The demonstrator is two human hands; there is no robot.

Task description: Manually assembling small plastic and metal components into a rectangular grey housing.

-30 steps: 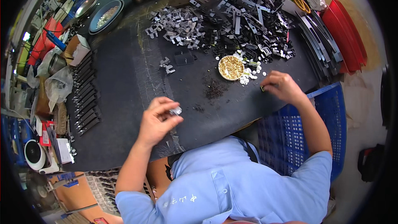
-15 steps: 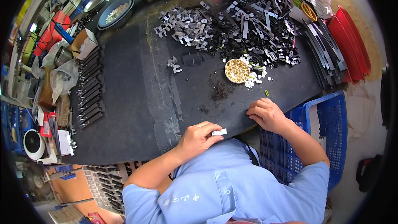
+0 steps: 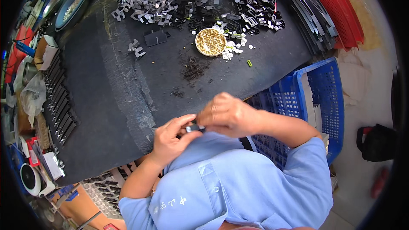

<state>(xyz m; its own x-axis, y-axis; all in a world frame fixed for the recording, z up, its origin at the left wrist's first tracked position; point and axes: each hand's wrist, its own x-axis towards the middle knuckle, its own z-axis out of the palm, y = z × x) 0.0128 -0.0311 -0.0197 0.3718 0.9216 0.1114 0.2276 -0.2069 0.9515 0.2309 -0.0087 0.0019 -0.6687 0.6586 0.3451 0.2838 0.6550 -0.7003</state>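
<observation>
At the dark, scuffed table's near edge, the left hand pinched a small silvery piece between narrowed fingers. The right hand, blurred, was just beside it at 2 o'clock; whether its fingers held anything could not be told. That piece seemed unfinished. Between 9 and 10 o'clock from the hands, slim black strips lay ranked, perhaps done. Plenty seemed left: angular grey metal clips heaped toward 11, glossy black parts toward 12:30, gold-coloured grains filling a round white dish near 12, smooth white discs toward 1.
</observation>
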